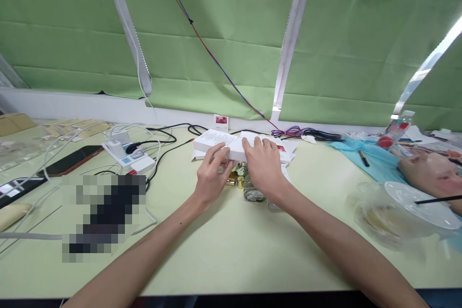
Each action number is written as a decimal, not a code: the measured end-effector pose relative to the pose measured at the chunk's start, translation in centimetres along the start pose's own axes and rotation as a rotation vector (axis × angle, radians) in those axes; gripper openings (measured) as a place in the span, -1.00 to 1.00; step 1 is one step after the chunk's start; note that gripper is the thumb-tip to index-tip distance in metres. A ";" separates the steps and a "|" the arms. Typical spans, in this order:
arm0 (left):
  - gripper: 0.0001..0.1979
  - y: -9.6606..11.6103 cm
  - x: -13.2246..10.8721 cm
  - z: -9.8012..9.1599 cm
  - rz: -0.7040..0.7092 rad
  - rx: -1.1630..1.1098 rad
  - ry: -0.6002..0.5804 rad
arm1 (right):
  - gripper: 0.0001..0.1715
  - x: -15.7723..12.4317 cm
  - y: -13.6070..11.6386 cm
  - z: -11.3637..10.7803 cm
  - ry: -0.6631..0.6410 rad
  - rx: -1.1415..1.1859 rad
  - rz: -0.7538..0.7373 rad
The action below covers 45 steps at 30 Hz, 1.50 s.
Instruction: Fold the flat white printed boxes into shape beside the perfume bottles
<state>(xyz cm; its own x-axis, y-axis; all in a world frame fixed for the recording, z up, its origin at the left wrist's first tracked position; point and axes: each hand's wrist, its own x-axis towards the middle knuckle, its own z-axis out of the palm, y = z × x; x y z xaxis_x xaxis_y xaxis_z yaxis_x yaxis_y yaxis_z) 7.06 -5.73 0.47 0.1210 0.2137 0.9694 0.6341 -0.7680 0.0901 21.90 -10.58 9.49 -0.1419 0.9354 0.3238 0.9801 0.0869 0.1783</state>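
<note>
Pale yellow-green counter (224, 255) fills the near side, with a lidded plastic cup (411, 202) to the right. Ahead, near the middle, lie a dark patterned bundle (254, 195) and some small gold-coloured pieces (240, 183), both just on the near side of the white boxes (214, 139). Left hand (211, 180) bends its fingers over the boxes' near edge, thumb lower; I cannot tell how firmly it pinches. Right hand (266, 166) lies palm down with fingers across the top, its thumb hidden, so its grip cannot be told either. Handling the boxes well probably means light, even pressure from both hands, so the card does not crush, with wrists kept high enough not to knock the gold pieces, which could roll. Farther left, a white power strip (132, 159) sits among cables; far right, a blue sheet (346, 151). Green blinds (231, 67) close the far side.
</note>
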 end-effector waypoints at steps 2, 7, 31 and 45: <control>-0.73 0.0 0.0 0.0 -0.003 0.005 0.008 | -0.35 -0.1 0.0 0.0 0.001 0.001 0.000; -0.76 -0.1 0.0 0.0 -0.006 0.026 0.005 | -0.35 0.0 0.0 -0.1 -0.004 0.007 0.000; -0.70 0.3 0.2 0.0 -0.008 0.021 0.007 | -0.36 -0.1 -0.6 0.7 0.051 0.004 0.038; -0.75 0.1 0.0 -0.1 -0.026 0.061 -0.007 | -0.38 -0.2 -0.8 0.8 0.060 0.011 0.034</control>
<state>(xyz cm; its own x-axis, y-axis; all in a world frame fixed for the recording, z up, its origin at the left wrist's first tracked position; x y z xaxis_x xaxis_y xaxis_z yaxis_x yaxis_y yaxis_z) 7.05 -5.85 0.53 0.1092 0.2378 0.9652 0.6824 -0.7239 0.1012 21.26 -10.57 8.54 -0.1168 0.9156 0.3849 0.9858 0.0598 0.1567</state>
